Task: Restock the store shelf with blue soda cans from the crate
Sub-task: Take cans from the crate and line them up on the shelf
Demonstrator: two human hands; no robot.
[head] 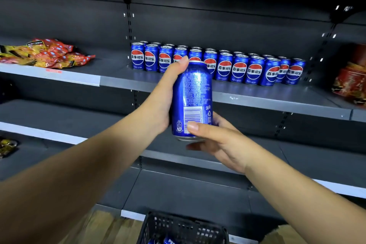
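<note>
I hold one blue soda can (191, 97) upright in front of the shelf (277, 103), its barcode side facing me. My left hand (162, 101) grips its left side, thumb up near the can's top rim. My right hand (217, 140) holds its bottom end, thumb pressed on the lower front and fingers curled under and behind. Behind it, several blue soda cans (239, 69) stand in two rows at the back of the shelf. The black crate (182, 228) sits low at the bottom edge, with blue cans partly visible inside.
Red and yellow snack packets (45, 53) lie on the shelf to the left. Red tins (352, 83) stand at the far right. Bare grey shelf boards run below. A dark packet (7, 146) sits at the left of a lower shelf. Wooden floor shows beside the crate.
</note>
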